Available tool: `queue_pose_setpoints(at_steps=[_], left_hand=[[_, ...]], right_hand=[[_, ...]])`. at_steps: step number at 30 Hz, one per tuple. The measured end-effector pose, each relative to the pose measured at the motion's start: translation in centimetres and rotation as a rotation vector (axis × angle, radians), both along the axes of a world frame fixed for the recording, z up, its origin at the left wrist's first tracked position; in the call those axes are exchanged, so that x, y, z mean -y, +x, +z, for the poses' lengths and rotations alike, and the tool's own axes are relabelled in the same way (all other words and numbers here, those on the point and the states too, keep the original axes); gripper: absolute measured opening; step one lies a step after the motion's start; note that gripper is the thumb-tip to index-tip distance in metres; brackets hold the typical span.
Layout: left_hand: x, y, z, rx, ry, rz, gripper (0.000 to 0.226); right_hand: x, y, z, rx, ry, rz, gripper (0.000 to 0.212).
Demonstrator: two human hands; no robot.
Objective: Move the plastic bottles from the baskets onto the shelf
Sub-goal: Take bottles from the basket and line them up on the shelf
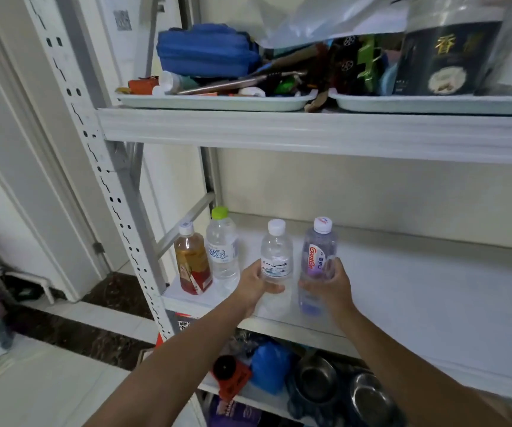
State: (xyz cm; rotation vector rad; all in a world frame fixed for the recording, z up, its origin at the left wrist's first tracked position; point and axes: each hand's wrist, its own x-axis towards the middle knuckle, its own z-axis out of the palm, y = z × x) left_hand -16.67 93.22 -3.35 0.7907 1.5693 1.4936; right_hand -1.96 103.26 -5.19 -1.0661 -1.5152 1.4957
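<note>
On the white middle shelf [418, 291] stand two bottles at the left end: an amber tea bottle [192, 263] with a white cap and a clear bottle with a green cap [222, 248]. My left hand [253, 286] grips a clear bottle with a white cap [276, 257], which stands upright near the shelf's front edge. Just to its right, my right hand [330, 286] grips a purple-tinted bottle [318, 251] with a white cap, also upright on the shelf. No baskets are in view.
The shelf above carries two pale trays [211, 103] heaped with a blue pouch, tools and a dark tin. Below sit metal bowls [368, 396], a blue bag and boxes. The perforated white upright [107, 177] stands left. The middle shelf's right part is bare.
</note>
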Motion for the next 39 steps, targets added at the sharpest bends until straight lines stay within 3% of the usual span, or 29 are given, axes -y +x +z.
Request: queue_pose_setpoints(at_steps=[8,14,16,23,39], left_hand=[[-1.2,-0.6,-1.0,-0.132,0.012,-0.069,0.064],[-0.3,1.4,-4.8,-0.362,-0.114,0.091,0.082],[-0.6,2.2,-5.4,-0.45,-0.1,0.141,0.082],[-0.9,2.6,-5.4,-0.625,-0.231,0.24,0.067],[0.6,0.9,-5.2,-0.7,-0.329,0.309,0.062]], right_hand=[[-1.4,-0.2,-1.5,0.162,0.221,0.106,0.065],[-1.4,0.2,-2.7,0.372,0.31,0.12,0.056],[-1.0,0.4,-3.0,0.385,0.324,0.107,0.053],[-0.8,1.1,-3.1,0.451,0.311,0.105,0.075],[1.5,-1.1,-3.0,0.503,0.335,0.112,0.074]])
